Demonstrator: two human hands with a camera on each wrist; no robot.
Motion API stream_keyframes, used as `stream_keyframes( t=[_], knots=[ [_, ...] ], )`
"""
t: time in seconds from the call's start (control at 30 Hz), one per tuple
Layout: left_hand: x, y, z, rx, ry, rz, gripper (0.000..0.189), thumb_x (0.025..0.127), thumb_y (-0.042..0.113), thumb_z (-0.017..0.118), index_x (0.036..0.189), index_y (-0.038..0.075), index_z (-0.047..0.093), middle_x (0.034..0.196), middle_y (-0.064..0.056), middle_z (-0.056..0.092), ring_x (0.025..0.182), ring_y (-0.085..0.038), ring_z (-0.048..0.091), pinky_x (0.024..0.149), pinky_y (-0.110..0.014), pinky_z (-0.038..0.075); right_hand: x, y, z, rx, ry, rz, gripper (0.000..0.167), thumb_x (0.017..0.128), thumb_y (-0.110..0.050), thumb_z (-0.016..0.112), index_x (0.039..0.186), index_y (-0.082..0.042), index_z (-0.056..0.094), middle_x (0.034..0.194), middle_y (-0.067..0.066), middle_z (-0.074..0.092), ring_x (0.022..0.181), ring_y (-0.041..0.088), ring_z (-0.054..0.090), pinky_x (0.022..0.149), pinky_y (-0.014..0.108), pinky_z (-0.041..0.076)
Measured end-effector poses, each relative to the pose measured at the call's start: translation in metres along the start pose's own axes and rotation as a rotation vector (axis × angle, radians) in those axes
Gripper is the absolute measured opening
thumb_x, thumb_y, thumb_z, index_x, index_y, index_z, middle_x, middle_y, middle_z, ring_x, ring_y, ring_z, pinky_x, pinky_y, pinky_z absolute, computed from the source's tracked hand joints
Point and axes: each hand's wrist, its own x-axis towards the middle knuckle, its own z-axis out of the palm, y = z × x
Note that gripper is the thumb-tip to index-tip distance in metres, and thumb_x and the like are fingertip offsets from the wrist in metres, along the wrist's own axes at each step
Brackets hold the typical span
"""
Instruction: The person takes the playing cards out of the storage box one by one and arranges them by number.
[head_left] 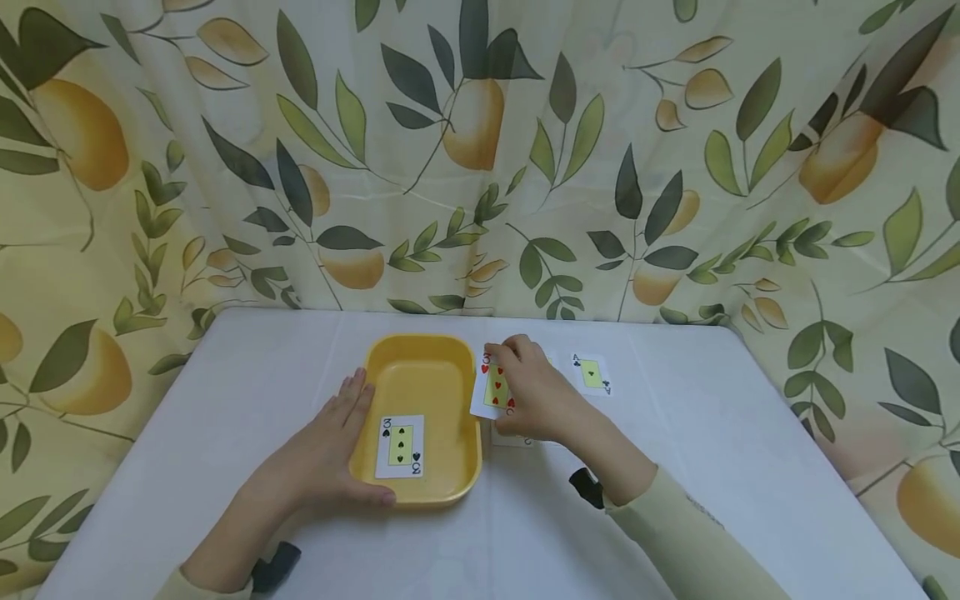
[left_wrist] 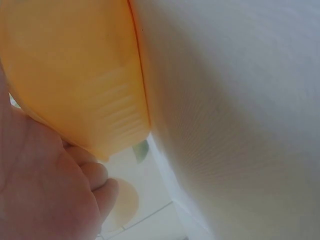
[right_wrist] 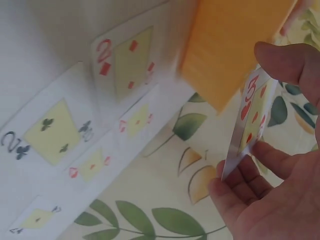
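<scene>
My right hand (head_left: 542, 393) pinches a three of hearts card (head_left: 491, 390) between thumb and fingers, just over the right rim of a yellow plastic tray (head_left: 444, 387). The right wrist view shows the same card, the three of hearts (right_wrist: 254, 112), tilted on its edge in the fingers. Inside the tray, toward its near left, a three of spades card (head_left: 400, 447) lies face up. My left hand (head_left: 322, 450) rests against the tray's left side with extended fingers, its thumb along the near edge.
Right of the tray, several face-up cards lie on the white-covered table (head_left: 637, 525): a two of diamonds (right_wrist: 131, 65), a two of clubs (right_wrist: 52, 130), two red aces and a black ace (head_left: 592, 375). My right hand partly hides them. A leaf-patterned curtain (head_left: 420, 208) hangs behind.
</scene>
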Motion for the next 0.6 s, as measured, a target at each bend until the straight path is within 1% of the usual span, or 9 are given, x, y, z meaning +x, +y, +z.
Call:
stream_keyframes(
  t=[0.13, 0.23, 0.3, 0.47, 0.6],
  knots=[
    [0.001, 0.000, 0.000, -0.006, 0.005, 0.006, 0.150, 0.054, 0.089, 0.070, 0.159, 0.001, 0.011, 0.168, -0.014, -0.003, 0.155, -0.034, 0.003, 0.122, -0.053, 0.021, -0.010, 0.009, 0.005, -0.024, -0.023, 0.017, 0.097, 0.063, -0.021, 0.090, 0.149, -0.013, 0.044, 0.134, 0.004, 0.043, 0.115, 0.019, 0.043, 0.093, 0.031, 0.056],
    [0.000, 0.000, 0.001, 0.001, 0.003, -0.001, 0.149, 0.053, 0.089, 0.070, 0.159, 0.002, 0.011, 0.168, -0.013, -0.003, 0.155, -0.033, 0.003, 0.122, -0.053, 0.021, -0.017, 0.013, 0.009, -0.028, -0.037, 0.031, 0.097, 0.063, -0.023, 0.092, 0.148, -0.014, 0.045, 0.135, 0.005, 0.044, 0.118, 0.020, 0.044, 0.096, 0.035, 0.056],
    [0.001, -0.001, 0.002, 0.003, 0.001, -0.005, 0.150, 0.053, 0.090, 0.069, 0.160, 0.003, 0.010, 0.168, -0.013, -0.004, 0.155, -0.033, 0.003, 0.121, -0.053, 0.022, -0.022, 0.015, 0.011, -0.024, -0.044, 0.040, 0.098, 0.062, -0.023, 0.093, 0.148, -0.015, 0.046, 0.135, 0.005, 0.045, 0.118, 0.020, 0.044, 0.096, 0.034, 0.056],
    [0.002, -0.001, 0.002, 0.010, -0.002, -0.014, 0.150, 0.052, 0.091, 0.068, 0.160, 0.005, 0.009, 0.169, -0.010, -0.006, 0.155, -0.031, 0.002, 0.122, -0.052, 0.022, -0.031, 0.018, 0.017, -0.018, -0.064, 0.044, 0.099, 0.061, -0.023, 0.095, 0.147, -0.016, 0.047, 0.132, 0.003, 0.047, 0.114, 0.017, 0.045, 0.089, 0.028, 0.057],
    [0.002, -0.002, 0.003, 0.008, -0.003, -0.012, 0.151, 0.052, 0.090, 0.069, 0.160, 0.004, 0.009, 0.168, -0.010, -0.006, 0.155, -0.031, 0.003, 0.122, -0.050, 0.021, -0.038, 0.020, 0.025, -0.021, -0.097, 0.037, 0.098, 0.061, -0.025, 0.096, 0.146, -0.016, 0.049, 0.131, 0.001, 0.049, 0.114, 0.016, 0.046, 0.088, 0.026, 0.056]
  ],
)
